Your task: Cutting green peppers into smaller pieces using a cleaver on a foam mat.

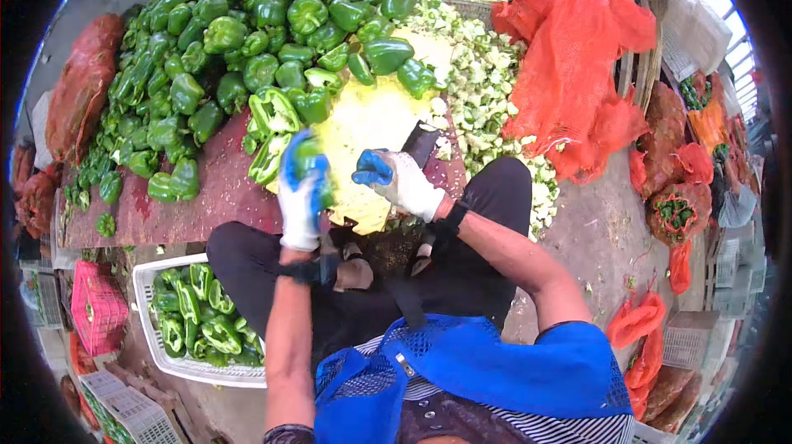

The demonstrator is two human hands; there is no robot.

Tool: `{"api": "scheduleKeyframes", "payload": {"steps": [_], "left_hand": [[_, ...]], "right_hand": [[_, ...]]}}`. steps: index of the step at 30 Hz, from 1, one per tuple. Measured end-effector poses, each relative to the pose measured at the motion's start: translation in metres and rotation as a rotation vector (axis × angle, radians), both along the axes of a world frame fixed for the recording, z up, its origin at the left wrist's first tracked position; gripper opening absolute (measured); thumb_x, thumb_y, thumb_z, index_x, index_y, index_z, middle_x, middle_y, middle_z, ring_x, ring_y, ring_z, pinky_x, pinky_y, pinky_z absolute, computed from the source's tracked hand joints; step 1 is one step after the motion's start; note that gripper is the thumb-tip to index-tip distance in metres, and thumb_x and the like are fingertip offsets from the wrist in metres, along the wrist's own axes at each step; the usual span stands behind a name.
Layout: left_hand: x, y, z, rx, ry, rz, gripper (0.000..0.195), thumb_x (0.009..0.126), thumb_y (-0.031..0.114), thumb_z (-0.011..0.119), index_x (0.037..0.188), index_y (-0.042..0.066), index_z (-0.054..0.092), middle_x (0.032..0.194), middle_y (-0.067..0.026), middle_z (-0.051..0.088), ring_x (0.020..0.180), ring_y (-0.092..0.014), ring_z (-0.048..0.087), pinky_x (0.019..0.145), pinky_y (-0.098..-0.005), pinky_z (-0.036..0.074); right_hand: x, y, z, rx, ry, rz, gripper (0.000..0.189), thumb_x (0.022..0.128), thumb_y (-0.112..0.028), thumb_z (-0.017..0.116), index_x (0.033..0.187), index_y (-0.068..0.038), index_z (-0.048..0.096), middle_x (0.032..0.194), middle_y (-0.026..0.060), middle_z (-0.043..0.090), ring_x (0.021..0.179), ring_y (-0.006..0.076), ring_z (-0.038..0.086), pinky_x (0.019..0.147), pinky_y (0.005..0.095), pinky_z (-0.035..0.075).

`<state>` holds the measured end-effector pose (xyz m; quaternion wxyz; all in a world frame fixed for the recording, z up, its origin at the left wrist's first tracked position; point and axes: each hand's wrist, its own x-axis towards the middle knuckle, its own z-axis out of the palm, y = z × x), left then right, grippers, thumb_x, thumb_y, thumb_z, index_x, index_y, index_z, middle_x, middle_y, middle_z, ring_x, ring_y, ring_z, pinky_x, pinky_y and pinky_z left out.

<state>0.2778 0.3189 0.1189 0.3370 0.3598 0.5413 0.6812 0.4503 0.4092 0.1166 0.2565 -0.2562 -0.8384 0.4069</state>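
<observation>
My left hand point(302, 190), in a white glove with a blue palm, holds a green bell pepper point(309, 159); both are blurred. To its right, my right hand point(399, 181), in a like glove, has its fingers curled; whether anything is inside them cannot be made out. Beneath lies a bright yellow sheet point(359, 128). A dark flat object point(421, 142) lies just beyond my right hand. Cut pepper halves point(272, 111) lie beyond my left hand, against a large heap of whole green peppers point(224, 34).
A white plastic crate point(213, 376) of halved peppers stands at lower left, a pink basket point(99, 308) beside it. Pale pepper cores and scraps point(482, 82) spread at right, next to red mesh sacks point(572, 60). A reddish board point(216, 209) lies under the heap.
</observation>
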Motion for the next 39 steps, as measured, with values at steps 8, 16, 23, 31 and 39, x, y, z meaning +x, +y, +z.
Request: {"api": "scheduleKeyframes", "payload": {"steps": [8, 16, 23, 31, 39], "left_hand": [[-0.199, -0.213, -0.017, 0.612, -0.777, 0.229, 0.088, 0.076, 0.043, 0.071, 0.140, -0.004, 0.034, 0.140, -0.0222, 0.040, 0.131, -0.036, 0.037, 0.112, -0.0499, 0.029], [-0.169, -0.167, -0.029, 0.539, -0.836, -0.077, 0.058, 0.095, 0.033, 0.050, 0.138, -0.004, 0.039, 0.139, -0.0221, 0.045, 0.132, -0.037, 0.039, 0.114, -0.0498, 0.028], [-0.042, -0.028, -0.027, 0.054, -0.645, -0.144, 0.046, 0.099, 0.027, 0.043, 0.141, 0.009, 0.038, 0.125, -0.0137, 0.052, 0.114, -0.030, 0.055, 0.099, -0.0482, 0.045], [0.018, 0.028, -0.015, 0.255, -0.652, -0.283, 0.066, 0.097, 0.056, 0.038, 0.139, 0.005, 0.040, 0.130, -0.0169, 0.054, 0.118, -0.028, 0.054, 0.102, -0.0420, 0.044], [-0.009, -0.001, -0.040, 0.033, -0.651, -0.147, 0.037, 0.101, 0.037, 0.043, 0.107, 0.005, 0.060, 0.095, -0.0061, 0.066, 0.080, -0.015, 0.065, 0.071, -0.0291, 0.055]], "right_hand": [[0.032, 0.174, -0.038, 0.322, -0.551, -0.547, 0.084, 0.082, -0.046, 0.066, 0.144, -0.001, 0.030, 0.137, 0.0289, 0.044, 0.118, 0.0398, 0.052, 0.097, 0.0433, 0.044], [0.005, 0.212, -0.061, 0.455, -0.882, -0.548, 0.094, 0.075, -0.053, 0.071, 0.143, -0.002, 0.030, 0.127, 0.0276, 0.052, 0.107, 0.0406, 0.059, 0.091, 0.0441, 0.049], [0.006, 0.158, -0.033, -0.712, -0.056, -0.260, 0.060, 0.079, -0.039, 0.074, 0.124, -0.006, 0.053, 0.088, 0.0030, 0.064, 0.068, 0.0093, 0.057, 0.061, 0.0265, 0.050], [-0.025, 0.013, -0.015, -1.543, 0.286, 0.203, 0.053, 0.097, -0.058, 0.038, 0.119, -0.015, 0.059, 0.065, -0.0016, 0.053, 0.047, 0.0114, 0.042, 0.045, 0.0233, 0.029], [-0.027, 0.003, 0.041, 0.233, 0.038, 0.211, 0.026, 0.087, -0.020, 0.066, 0.109, -0.006, 0.062, 0.106, 0.0144, 0.065, 0.080, 0.0284, 0.066, 0.071, 0.0346, 0.052]]}}
